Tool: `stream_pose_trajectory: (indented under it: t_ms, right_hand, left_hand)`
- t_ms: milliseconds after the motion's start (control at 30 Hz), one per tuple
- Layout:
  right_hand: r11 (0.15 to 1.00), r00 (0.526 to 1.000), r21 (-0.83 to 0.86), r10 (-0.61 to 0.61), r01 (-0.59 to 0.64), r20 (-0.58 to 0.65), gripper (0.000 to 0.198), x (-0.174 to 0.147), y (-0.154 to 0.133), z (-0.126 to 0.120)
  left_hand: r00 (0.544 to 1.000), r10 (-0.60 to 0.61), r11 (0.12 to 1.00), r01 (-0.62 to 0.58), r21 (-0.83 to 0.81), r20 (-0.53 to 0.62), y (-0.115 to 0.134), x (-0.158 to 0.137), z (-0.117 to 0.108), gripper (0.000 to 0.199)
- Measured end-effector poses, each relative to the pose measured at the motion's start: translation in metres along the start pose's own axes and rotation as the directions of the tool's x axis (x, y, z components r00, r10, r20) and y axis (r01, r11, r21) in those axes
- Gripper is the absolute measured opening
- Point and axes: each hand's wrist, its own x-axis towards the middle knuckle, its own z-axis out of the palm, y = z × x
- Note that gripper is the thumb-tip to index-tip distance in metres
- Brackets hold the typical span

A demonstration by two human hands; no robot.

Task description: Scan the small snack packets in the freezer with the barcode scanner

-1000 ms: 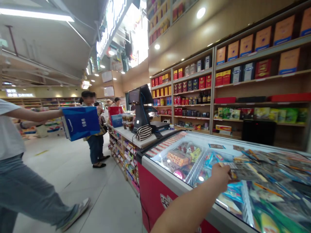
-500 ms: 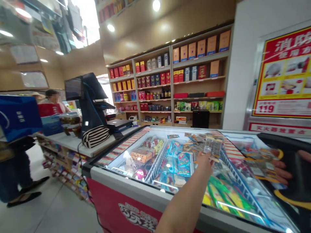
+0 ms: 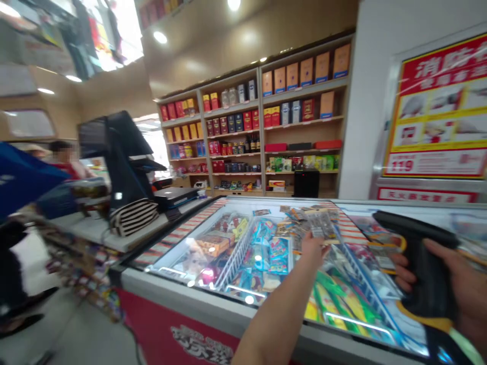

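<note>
Freezer [image 3: 198,299] fills lower centre of frame, glass lid over wrapped ices. Scanner [image 3: 422,263], black, at right edge, gripped in right hand [image 3: 456,289]. Left hand [image 3: 314,248], centre frame over lid, pinches small packets [image 3: 319,223] fanned above glass.

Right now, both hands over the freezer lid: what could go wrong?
1. The left hand pinches a packet by its near edge only; it could slip onto the freezer lid.
2. The right hand holds the black scanner close above the glass; a knock seems possible.
3. Loose packets already lie around that spot, so a mix-up is plausible.
</note>
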Motion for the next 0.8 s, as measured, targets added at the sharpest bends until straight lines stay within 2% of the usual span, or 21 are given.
stream_pose_trajectory:
  t_ms: [67, 100, 333, 567, 800]
  right_hand:
    - [0.966, 0.987, -0.205, -0.154, 0.158, 0.039, 0.015, -0.003, -0.007, 0.006]
    - [0.956, 0.983, -0.229, -0.175, 0.182, 0.052, 0.013, -0.004, -0.009, 0.007]
    - [0.953, 0.970, -0.231, -0.223, 0.196, -0.096, 0.022, -0.014, -0.013, -0.006]
    - [0.937, 0.961, -0.281, -0.250, 0.209, -0.120, 0.029, -0.013, -0.005, 0.001]
    - [0.922, 0.959, -0.333, -0.254, 0.199, -0.129, 0.031, -0.008, 0.002, 0.005]
  left_hand:
    - [0.997, 0.000, 1.000, 0.000, 0.001, 0.071, -0.005, 0.002, 0.004, 0.033]
    - [0.995, -0.014, 1.000, 0.015, -0.008, 0.094, -0.009, 0.004, 0.007, 0.032]
    - [0.934, -0.080, 0.996, 0.086, -0.002, 0.348, -0.045, 0.024, 0.030, 0.026]
    - [0.909, -0.162, 0.985, 0.128, 0.112, 0.383, -0.067, 0.026, 0.040, 0.022]
    - [0.894, -0.188, 0.974, 0.117, 0.193, 0.406, -0.071, 0.024, 0.042, 0.023]
